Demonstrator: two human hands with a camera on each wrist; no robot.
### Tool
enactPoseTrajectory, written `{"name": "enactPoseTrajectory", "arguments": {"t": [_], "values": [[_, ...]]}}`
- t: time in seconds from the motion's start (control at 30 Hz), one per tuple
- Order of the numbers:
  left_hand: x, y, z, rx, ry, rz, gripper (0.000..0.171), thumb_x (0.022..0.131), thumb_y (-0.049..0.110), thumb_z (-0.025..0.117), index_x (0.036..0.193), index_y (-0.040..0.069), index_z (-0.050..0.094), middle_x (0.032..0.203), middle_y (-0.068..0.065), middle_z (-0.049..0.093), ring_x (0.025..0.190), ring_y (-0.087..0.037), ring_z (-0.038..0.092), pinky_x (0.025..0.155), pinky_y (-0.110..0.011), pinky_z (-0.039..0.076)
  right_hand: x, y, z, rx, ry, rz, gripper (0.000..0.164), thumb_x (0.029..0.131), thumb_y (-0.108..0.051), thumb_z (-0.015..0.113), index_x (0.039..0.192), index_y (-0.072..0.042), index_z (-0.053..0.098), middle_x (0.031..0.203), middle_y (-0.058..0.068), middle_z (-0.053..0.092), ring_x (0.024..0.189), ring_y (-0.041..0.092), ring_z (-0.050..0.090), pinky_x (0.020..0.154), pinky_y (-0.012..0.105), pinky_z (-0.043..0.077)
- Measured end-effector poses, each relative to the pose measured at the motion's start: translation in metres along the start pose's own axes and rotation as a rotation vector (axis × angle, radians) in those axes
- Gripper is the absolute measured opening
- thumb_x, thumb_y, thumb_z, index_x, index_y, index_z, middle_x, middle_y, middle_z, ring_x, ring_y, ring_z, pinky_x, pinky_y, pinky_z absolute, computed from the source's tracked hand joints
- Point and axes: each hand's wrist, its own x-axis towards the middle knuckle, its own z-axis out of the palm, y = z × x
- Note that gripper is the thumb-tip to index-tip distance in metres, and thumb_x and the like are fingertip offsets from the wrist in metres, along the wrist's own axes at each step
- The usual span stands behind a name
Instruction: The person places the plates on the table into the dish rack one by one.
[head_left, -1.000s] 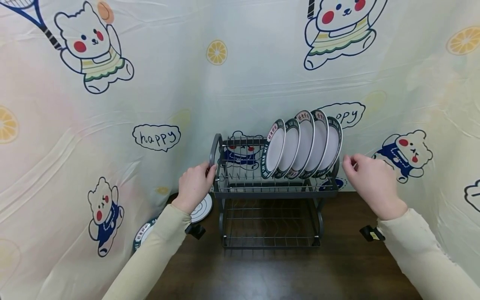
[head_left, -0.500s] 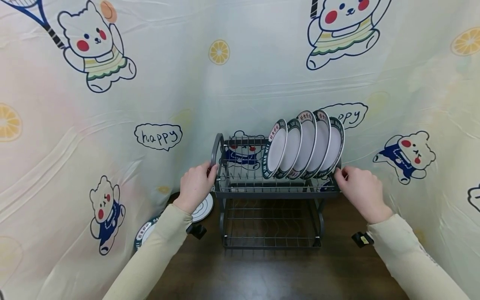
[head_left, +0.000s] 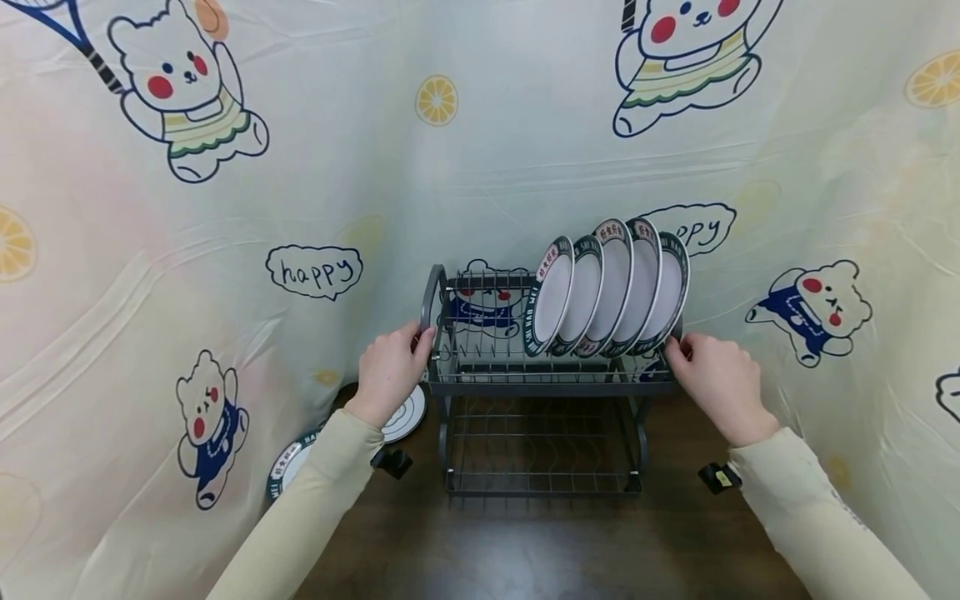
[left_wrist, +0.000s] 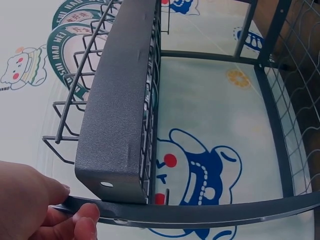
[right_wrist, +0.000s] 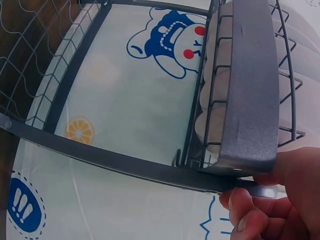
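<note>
Okay, leftmost we see two plates lying partly behind a sleeve; next, the left hand pinches the left side frame of a two-tier dish rack on the dark tabletop; five green-rimmed plates stand tilted upper right; the right hand pinches the right side frame.

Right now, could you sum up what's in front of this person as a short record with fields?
Left hand: grips the dish rack's left side frame
Right hand: grips its right side frame
Rack: dark, two-tiered, on a brown table
Plates: five, on edge in the upper tier, towards the right
Other dishes: two, partly hidden by the left arm
Backdrop: pale, printed with bears and orange slices
</note>
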Motion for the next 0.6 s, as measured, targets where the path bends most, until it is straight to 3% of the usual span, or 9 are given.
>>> {"name": "enactPoseTrajectory", "arguments": {"t": [0.13,0.4,0.6], "values": [[-0.001,-0.003,0.002,-0.025,0.003,-0.004,0.033,0.108,0.031,0.057,0.085,0.007,0.062,0.064,-0.003,0.054,0.050,-0.019,0.047,0.047,-0.032,0.035,0.003,0.000,-0.003,-0.018,-0.010,0.007,0.046,0.105,-0.029,0.052,0.066,-0.008,0.057,0.053,0.003,0.048,0.046,0.022,0.044,0.040,0.033,0.033],[-0.007,-0.010,0.002,-0.050,-0.011,-0.042,0.031,0.107,0.037,0.059,0.096,0.010,0.069,0.071,-0.003,0.063,0.056,-0.019,0.053,0.048,-0.032,0.038,0.012,-0.004,-0.004,-0.028,-0.238,0.068,0.048,0.104,-0.030,0.048,0.060,-0.012,0.046,0.055,0.003,0.044,0.049,0.021,0.046,0.044,0.032,0.034],[-0.016,-0.019,0.001,-0.046,-0.056,-0.092,0.041,0.105,0.049,0.057,0.098,0.012,0.072,0.074,-0.003,0.067,0.061,-0.020,0.057,0.051,-0.033,0.043,0.011,-0.002,-0.002,-0.020,-0.203,0.061,0.048,0.104,-0.029,0.048,0.059,-0.012,0.045,0.054,0.003,0.043,0.048,0.021,0.044,0.043,0.032,0.033]]}}
